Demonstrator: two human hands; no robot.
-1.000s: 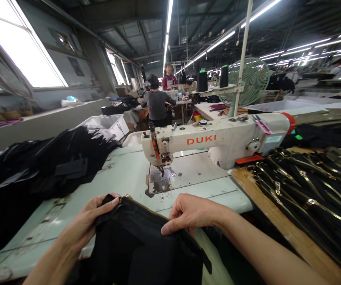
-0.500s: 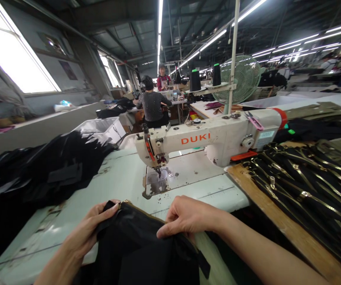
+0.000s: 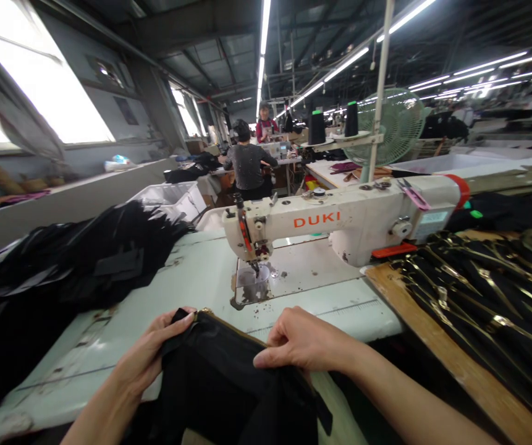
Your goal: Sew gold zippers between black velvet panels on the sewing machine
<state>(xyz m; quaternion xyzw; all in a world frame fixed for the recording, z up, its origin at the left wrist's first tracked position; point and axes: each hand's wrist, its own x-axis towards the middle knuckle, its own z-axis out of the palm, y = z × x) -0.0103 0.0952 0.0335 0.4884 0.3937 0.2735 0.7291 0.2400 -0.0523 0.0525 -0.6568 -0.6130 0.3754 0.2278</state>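
Black fabric piece (image 3: 228,377), lower centre of frame, zipper edge up, being gripped at two points: its left corner being pinched closed by left hand (image 3: 166,337), its zipper edge by right hand (image 3: 293,343). Sewing machine (image 3: 307,222) being seen just beyond, mid-frame.

"DUKI" in orange on the sewing machine (image 3: 300,216)

On the near side of the machine (image 3: 303,216), the left hand (image 3: 147,346) and right hand (image 3: 293,340) are showing bare, with slender fingers (image 3: 180,325) and rounded thumbs (image 3: 268,357). The left forearm (image 3: 103,405) and right forearm (image 3: 405,392) are also showing bare.
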